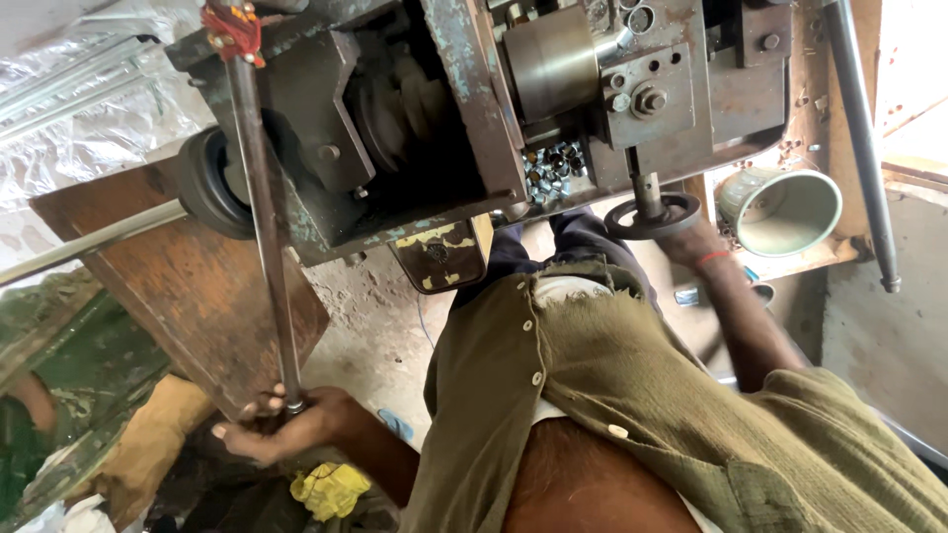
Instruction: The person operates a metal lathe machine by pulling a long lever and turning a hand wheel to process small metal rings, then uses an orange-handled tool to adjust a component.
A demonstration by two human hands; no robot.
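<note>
1. Left hand (281,426) fingers curl tight around the long lever rod's (265,227) end, at seven o'clock.
2. Right hand (691,237) cups the small handwheel (654,215) at two o'clock; fingers hidden, grip unclear.
3. Best kept steady: firm lever hold, slow wheel turns on the worn machine (464,109).

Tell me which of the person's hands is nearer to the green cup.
Right. The right hand is on the black handwheel, just beside the green cup. The left hand grips the long rod far across, low on the other side.
</note>
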